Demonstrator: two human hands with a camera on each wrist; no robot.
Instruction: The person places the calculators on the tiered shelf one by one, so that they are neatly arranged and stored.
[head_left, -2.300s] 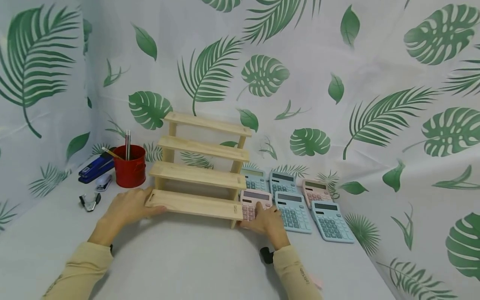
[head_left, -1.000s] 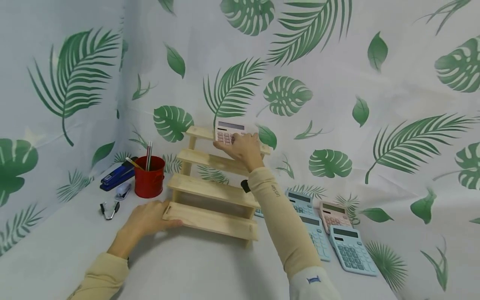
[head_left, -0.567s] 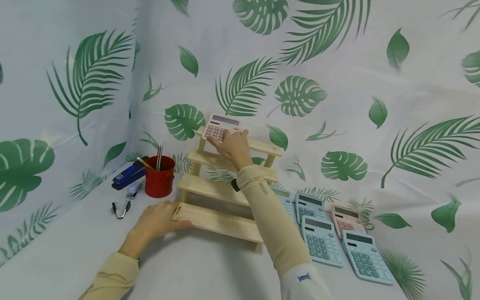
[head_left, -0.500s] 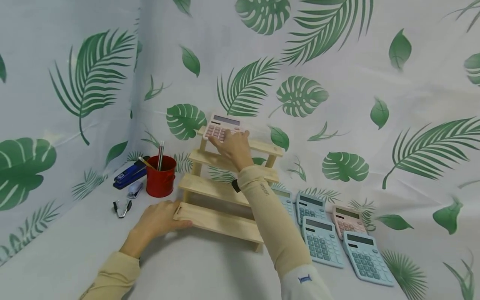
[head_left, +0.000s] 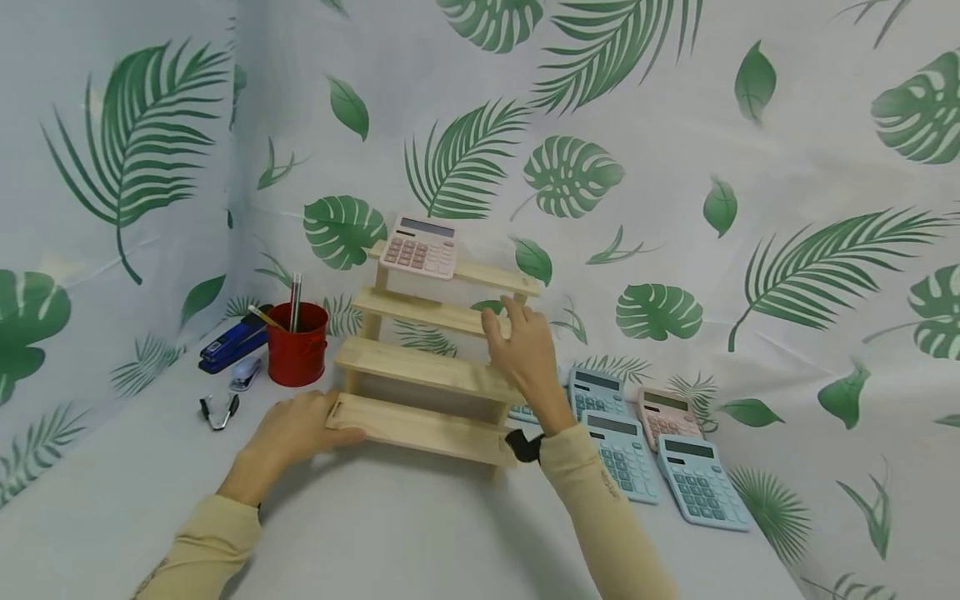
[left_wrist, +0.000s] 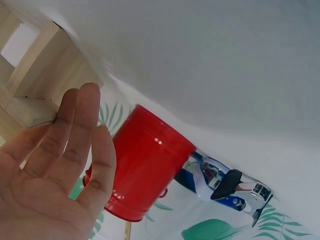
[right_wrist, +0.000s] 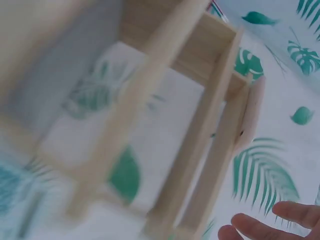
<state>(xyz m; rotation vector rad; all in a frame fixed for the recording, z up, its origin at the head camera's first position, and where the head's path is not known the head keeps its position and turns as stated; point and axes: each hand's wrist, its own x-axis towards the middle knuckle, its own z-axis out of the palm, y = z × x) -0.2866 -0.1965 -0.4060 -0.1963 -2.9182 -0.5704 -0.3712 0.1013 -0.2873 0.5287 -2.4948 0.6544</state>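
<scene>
A four-tier wooden step rack (head_left: pixel 431 367) stands on the white table. A pink calculator (head_left: pixel 419 247) leans on its top tier, left of centre, with no hand on it. My right hand (head_left: pixel 522 350) hovers in front of the rack's right end, fingers relaxed and holding nothing; its fingertips (right_wrist: pixel 260 226) show in the right wrist view below the rack's frame (right_wrist: pixel 200 135). My left hand (head_left: pixel 296 429) rests with straight fingers against the left end of the bottom tier. In the left wrist view the left-hand fingers (left_wrist: pixel 75 130) lie flat against the wood (left_wrist: pixel 35 85).
A red pen cup (head_left: pixel 297 342) (left_wrist: pixel 145 170), a blue stapler (head_left: pixel 228 342) and a staple remover (head_left: pixel 217 410) lie left of the rack. Several blue calculators (head_left: pixel 701 482) and one pink one (head_left: pixel 663 408) lie on the table to the right. Leaf-print cloth (head_left: pixel 675 167) hangs behind.
My right hand set the pink calculator on the top tier, let go and dropped to the rack's right end. The left hand stayed on the bottom tier.
</scene>
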